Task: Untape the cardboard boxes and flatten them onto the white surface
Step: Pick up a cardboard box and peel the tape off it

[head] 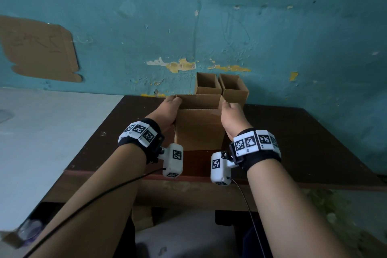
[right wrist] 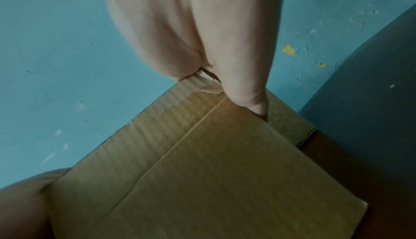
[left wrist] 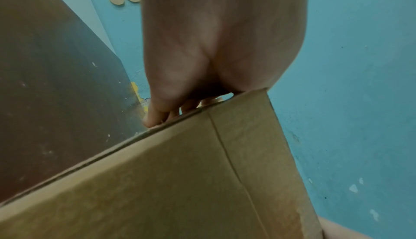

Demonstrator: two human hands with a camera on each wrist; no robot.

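Here the left hand [head: 167, 112] and the right hand [head: 233, 118] each grip a top corner of the open cardboard box [head: 199, 130] on the dark table [head: 303, 142], fingers curled around its edges, probably to steady it before flattening.

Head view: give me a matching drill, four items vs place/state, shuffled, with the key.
Items:
1. near box
2. two small boxes
3. flat cardboard sheet
4. white surface

Places/states:
A. left of the dark table
B. against the teal wall, upper left
C. open-topped, at the table's back edge by the wall
D. gripped at its upper corners by the left hand and right hand

Pairs: 1-D, 2-C, 3-B, 4-A
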